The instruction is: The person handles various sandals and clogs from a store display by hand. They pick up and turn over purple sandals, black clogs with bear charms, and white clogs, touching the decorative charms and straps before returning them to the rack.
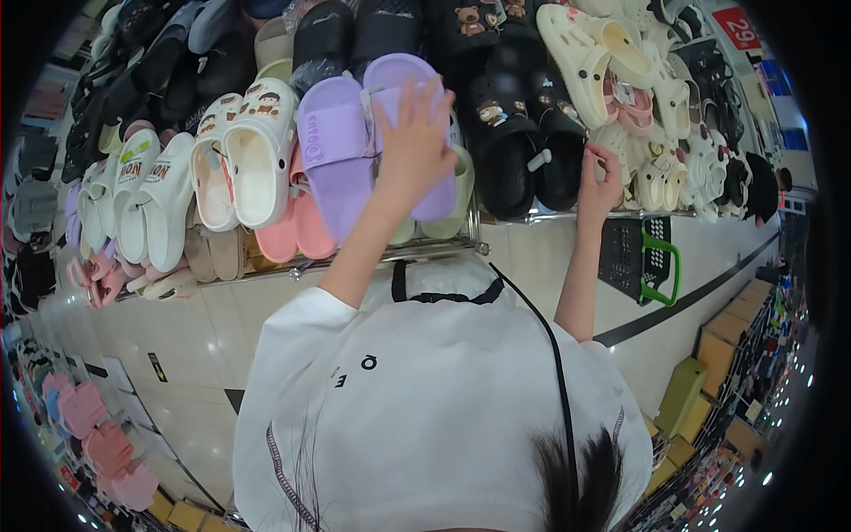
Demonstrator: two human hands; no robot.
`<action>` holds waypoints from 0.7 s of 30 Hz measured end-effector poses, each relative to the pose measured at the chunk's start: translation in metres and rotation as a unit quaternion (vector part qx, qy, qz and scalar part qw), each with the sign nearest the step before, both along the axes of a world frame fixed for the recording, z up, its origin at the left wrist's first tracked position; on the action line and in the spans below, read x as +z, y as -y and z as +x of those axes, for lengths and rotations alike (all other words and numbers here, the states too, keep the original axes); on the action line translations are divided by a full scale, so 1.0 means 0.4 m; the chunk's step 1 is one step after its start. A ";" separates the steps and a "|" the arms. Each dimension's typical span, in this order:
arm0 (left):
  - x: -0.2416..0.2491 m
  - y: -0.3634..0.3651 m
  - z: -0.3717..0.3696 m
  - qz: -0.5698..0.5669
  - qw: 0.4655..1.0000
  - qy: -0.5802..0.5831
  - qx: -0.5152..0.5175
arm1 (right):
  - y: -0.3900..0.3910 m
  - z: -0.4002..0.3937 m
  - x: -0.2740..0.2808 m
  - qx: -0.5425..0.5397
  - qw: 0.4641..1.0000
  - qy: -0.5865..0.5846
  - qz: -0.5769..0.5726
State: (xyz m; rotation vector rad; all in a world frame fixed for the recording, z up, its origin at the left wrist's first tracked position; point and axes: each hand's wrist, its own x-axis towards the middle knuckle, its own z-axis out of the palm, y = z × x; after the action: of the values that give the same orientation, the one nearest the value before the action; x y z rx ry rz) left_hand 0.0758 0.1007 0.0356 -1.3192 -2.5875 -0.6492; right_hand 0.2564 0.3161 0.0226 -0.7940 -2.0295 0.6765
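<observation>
A pair of light purple slide sandals (332, 191) stands tilted on the shoe rack, straps facing me. My left hand (415, 146) lies over the strap of the right-hand sandal, its fingers spread and slightly blurred. Beside a pair of black clogs (507, 173) with small figure charms, my right hand (601, 182) is raised, thumb and fingertips pinched together near the right clog's edge. Whatever may be between those fingertips is too small to make out. A whitish tag (539, 160) joins the black clogs.
White clogs (257, 168) with charms and white slippers (167, 199) line the rack to the left, with pink slippers (297, 229) below. Cream clogs (592, 66) fill the right. A metal rail (399, 254) edges the rack. A black basket with a green handle (660, 262) stands on the floor.
</observation>
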 end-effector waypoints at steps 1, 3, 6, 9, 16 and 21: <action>0.005 -0.025 0.009 0.002 1.000 -0.006 0.003 | -0.021 -0.008 0.018 0.022 0.998 0.019 0.056; -0.001 -0.082 0.037 0.115 0.981 0.106 -0.118 | -0.064 -0.026 0.033 0.049 0.995 0.037 0.083; -0.007 -0.163 0.059 0.128 0.977 0.111 -0.127 | -0.085 -0.066 0.080 0.165 0.983 0.043 -0.070; 0.001 -0.224 0.067 0.136 0.968 0.169 -0.123 | -0.137 -0.096 0.104 0.238 0.961 0.114 -0.080; -0.032 -0.259 0.069 0.095 0.976 0.187 -0.061 | -0.246 -0.216 0.076 0.379 0.873 0.303 -0.058; -0.056 -0.259 0.083 0.109 0.972 0.206 -0.013 | -0.246 -0.278 0.078 0.427 0.801 0.416 -0.056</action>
State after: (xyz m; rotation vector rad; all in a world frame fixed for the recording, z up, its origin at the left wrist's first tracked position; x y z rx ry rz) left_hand 0.1091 0.2044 0.0133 -1.2590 -2.6979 -1.2943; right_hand 0.1450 0.4145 0.0537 -0.1507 -3.2418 1.0594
